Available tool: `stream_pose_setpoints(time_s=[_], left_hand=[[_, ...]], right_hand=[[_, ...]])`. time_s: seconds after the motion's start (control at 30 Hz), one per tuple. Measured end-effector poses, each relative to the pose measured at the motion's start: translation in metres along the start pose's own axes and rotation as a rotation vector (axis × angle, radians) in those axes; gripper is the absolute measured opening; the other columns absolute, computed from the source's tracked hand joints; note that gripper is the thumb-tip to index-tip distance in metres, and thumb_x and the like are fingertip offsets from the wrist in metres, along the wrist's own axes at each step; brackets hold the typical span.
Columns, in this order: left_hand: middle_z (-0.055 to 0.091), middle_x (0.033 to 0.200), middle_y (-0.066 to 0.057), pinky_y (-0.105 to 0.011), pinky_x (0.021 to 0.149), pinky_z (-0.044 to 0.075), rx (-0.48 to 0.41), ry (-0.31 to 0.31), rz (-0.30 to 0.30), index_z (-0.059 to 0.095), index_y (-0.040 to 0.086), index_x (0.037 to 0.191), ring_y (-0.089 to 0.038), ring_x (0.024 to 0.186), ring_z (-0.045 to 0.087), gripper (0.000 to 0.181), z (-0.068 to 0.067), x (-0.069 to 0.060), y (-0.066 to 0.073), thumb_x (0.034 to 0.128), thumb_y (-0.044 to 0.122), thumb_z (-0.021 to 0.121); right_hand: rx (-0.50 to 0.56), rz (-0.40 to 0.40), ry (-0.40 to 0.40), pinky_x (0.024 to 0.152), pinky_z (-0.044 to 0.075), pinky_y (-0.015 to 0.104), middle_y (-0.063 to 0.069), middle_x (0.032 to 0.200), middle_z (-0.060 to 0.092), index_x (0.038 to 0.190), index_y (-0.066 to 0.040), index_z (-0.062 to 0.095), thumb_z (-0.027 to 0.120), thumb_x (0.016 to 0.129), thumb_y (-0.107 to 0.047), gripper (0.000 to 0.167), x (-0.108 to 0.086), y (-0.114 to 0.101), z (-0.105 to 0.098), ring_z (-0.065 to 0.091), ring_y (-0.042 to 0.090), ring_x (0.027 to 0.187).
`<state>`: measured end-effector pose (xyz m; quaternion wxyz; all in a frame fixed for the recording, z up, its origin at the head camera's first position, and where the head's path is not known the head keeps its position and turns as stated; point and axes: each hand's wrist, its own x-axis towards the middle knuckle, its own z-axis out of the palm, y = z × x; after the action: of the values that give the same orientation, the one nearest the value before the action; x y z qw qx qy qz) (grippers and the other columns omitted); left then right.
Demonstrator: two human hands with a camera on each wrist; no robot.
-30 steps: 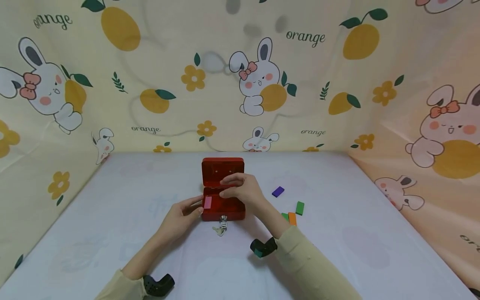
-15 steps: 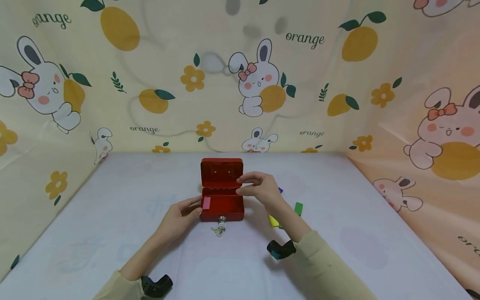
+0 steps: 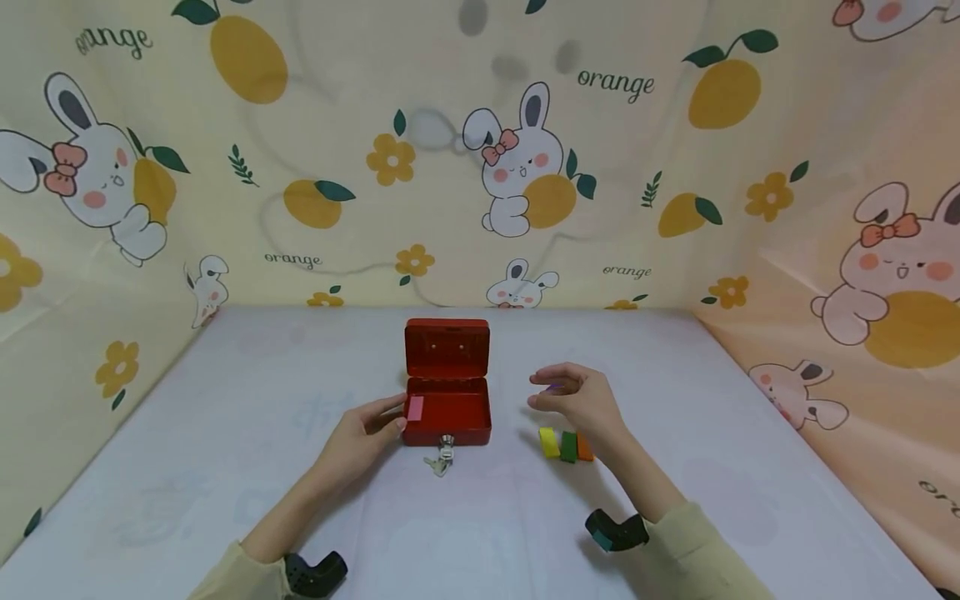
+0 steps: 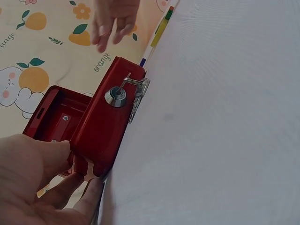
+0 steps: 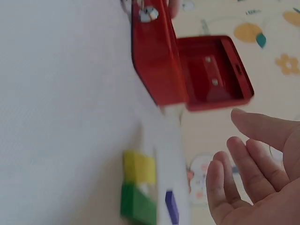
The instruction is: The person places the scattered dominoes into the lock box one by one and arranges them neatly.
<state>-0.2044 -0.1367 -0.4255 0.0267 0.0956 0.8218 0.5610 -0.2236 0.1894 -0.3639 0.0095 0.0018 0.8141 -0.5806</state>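
Note:
A small red cash box [image 3: 447, 421] stands on the table with its lid [image 3: 447, 348] raised. Inside, against its left wall, lies a pink block [image 3: 416, 408]. My left hand [image 3: 367, 433] grips the box's left end, thumb near the rim and fingers at the side, as the left wrist view shows [image 4: 42, 183]. A key with a ring [image 4: 138, 98] hangs from the lock on the front. To the right of the box, my right hand [image 3: 581, 400] hovers with spread fingers and holds nothing. It partly covers a purple block [image 3: 553, 387].
Below the right hand lie a yellow block [image 3: 550, 443], a green block [image 3: 568, 447] and an orange block [image 3: 585, 447], close together. A white cloth covers the table [image 3: 450, 533], and a printed curtain [image 3: 337, 125] rises behind it.
My right hand has come out of the box, empty, and moved right to above the loose blocks. My left hand stays on the box.

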Motion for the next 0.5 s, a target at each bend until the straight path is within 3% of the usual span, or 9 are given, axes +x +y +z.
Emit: stream_pose_setpoints(time_s=[0.13,0.27,0.5], left_hand=[[0.052,0.138,-0.007,-0.044,0.101,0.041,0.001,0.002,0.008,0.052,0.013,0.138,-0.027,0.129,0.046,0.045,-0.001,0.001,0.002,0.0946,0.019,0.061],[0.052,0.137,-0.008,-0.046,0.102,0.04,0.001,0.009,0.017,0.053,0.012,0.138,-0.029,0.128,0.046,0.045,-0.001,0.002,0.002,0.0941,0.019,0.062],[0.054,0.136,-0.005,-0.045,0.102,0.04,-0.005,0.009,0.01,0.054,0.014,0.137,-0.026,0.127,0.047,0.045,-0.001,0.002,0.0,0.0937,0.02,0.063]], right_hand=[[-0.012,-0.002,0.047,0.083,0.052,0.029,0.012,0.113,0.067,0.112,-0.007,0.067,0.082,0.075,-0.016,0.04,-0.005,0.01,-0.015,0.061,0.024,0.1],[-0.052,0.011,0.119,0.085,0.049,0.027,0.012,0.119,0.064,0.116,-0.009,0.065,0.081,0.078,-0.019,0.042,-0.011,0.022,-0.031,0.058,0.022,0.104],[-0.104,-0.009,0.192,0.096,0.041,0.04,0.013,0.123,0.062,0.12,-0.009,0.062,0.08,0.079,-0.025,0.048,-0.022,0.042,-0.06,0.053,0.024,0.112]])
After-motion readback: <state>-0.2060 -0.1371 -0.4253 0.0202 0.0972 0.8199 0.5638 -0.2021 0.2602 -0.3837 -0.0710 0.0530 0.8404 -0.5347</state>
